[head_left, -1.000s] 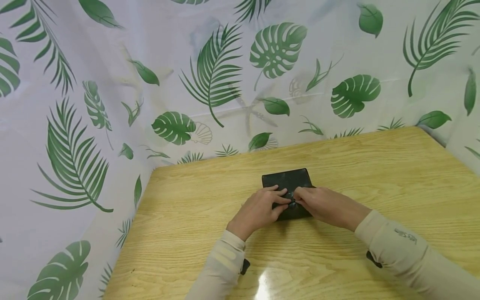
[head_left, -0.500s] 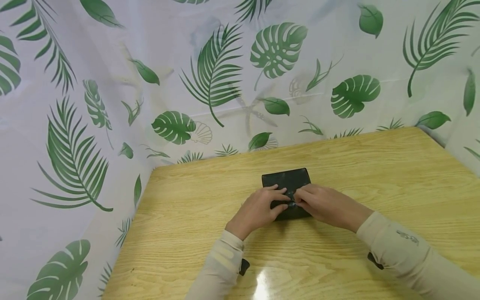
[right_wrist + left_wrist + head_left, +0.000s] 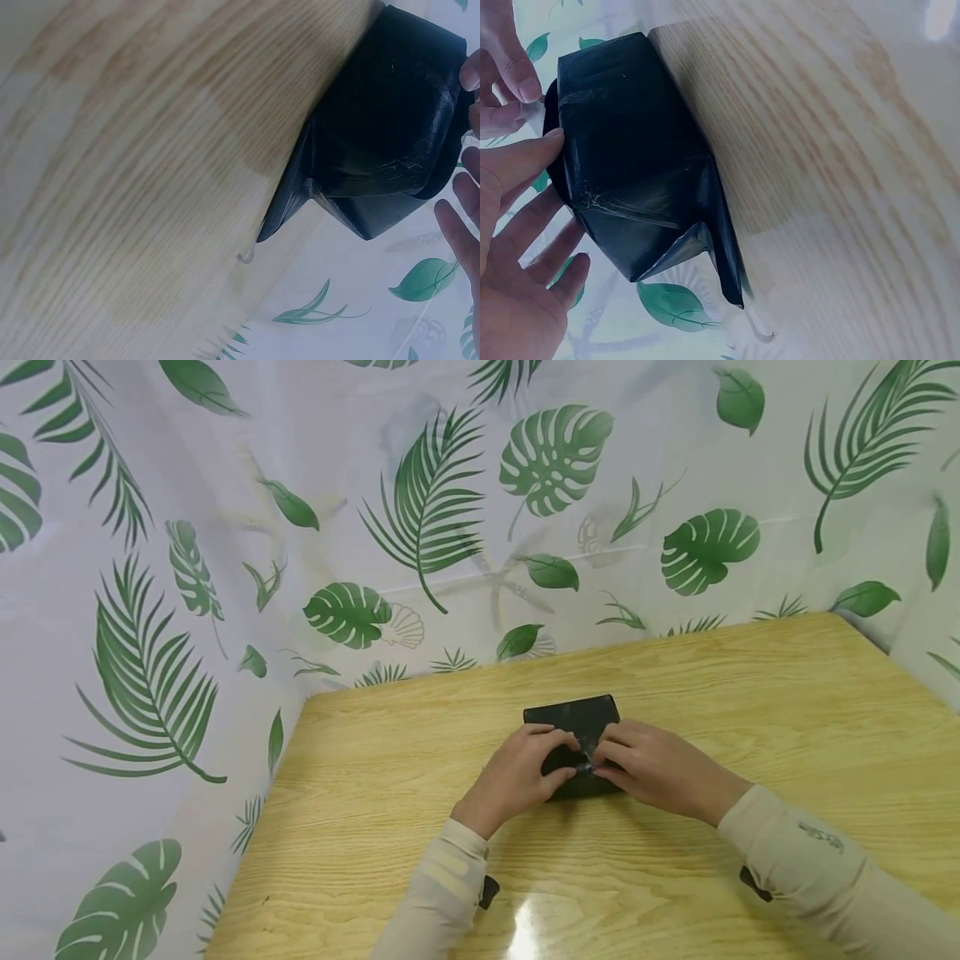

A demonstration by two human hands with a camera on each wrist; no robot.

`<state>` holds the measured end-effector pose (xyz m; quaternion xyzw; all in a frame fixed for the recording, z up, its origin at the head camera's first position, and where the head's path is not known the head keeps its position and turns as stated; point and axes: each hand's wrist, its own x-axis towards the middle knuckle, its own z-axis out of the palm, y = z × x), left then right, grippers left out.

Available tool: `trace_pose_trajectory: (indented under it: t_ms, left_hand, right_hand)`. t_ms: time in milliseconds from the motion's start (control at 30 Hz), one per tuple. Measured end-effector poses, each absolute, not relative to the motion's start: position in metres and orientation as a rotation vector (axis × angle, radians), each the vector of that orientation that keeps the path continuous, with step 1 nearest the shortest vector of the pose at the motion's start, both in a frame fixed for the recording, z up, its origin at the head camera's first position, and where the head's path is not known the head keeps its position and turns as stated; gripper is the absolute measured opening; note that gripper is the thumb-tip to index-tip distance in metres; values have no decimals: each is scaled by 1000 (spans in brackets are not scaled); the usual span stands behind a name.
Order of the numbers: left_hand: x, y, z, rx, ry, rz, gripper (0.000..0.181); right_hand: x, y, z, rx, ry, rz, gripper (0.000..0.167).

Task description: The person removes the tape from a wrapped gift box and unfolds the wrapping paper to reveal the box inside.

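A black parcel (image 3: 573, 718), wrapped in glossy plastic with creased folds at one end, lies on the wooden table. My left hand (image 3: 513, 777) rests on it, thumb and index finger bent but apart, fingertips touching the wrap. In the left wrist view the thumb of my left hand (image 3: 525, 262) lies along the parcel's edge and its other fingers spread loosely. From the right, my right hand (image 3: 660, 768) pinches a small translucent strip (image 3: 534, 114) that looks like tape at the parcel's upper face. Fingers hide much of the strip.
The wood-grain table (image 3: 375, 827) spreads around the parcel. Behind and to the left hangs a white leaf-print cloth (image 3: 300, 560). A thin pale curl (image 3: 246, 256) shows beside the parcel's folded end. Dark straps sit on both sleeves.
My left index finger has bent and lifted from its straighter pose. My right hand's fingers have shifted slightly and opened out a little. The parcel has stayed about where it was.
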<state>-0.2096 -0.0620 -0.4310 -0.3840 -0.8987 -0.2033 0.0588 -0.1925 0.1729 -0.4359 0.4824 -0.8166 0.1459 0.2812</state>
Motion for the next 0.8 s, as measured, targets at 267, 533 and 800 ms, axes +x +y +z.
trace_pose_trajectory:
  t_ms: [267,533,800]
  left_hand:
    - [-209,-62,-429,-1130,-2755,-583,30]
    - [-211,-62,-426,-1162,-2765,-522,23]
    - [-211,-63,-426,-1170,-2762,-490,21]
  right_hand:
    - [-191,174,-436,1280,-2185,389,54]
    - [-190,175,-437,1278,-2201,387,54]
    - [-185,180,-437,1257,-2218,434,53]
